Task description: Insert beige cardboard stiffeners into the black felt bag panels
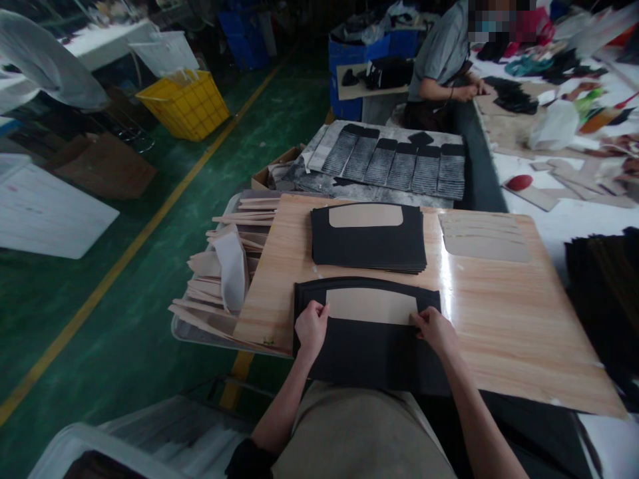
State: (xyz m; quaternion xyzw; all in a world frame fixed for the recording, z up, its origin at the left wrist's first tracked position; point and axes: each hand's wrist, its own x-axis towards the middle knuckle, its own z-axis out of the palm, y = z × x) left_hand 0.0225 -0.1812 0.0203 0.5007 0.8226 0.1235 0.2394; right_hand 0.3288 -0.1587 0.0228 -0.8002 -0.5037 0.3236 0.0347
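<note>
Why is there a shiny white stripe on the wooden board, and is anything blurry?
Head view: the stripe looks like light glaring off the glossy wooden board, right of the black pieces; head view: the white box and yellow basket at left look soft.

Floor [74, 286] was green; a yellow line [144, 233] ran off ahead to my left. Yellow basket [190, 110] sat beside it, blue boxes [244, 36] farther back. White table [564, 216] stood right. Far end looked dim.
</note>
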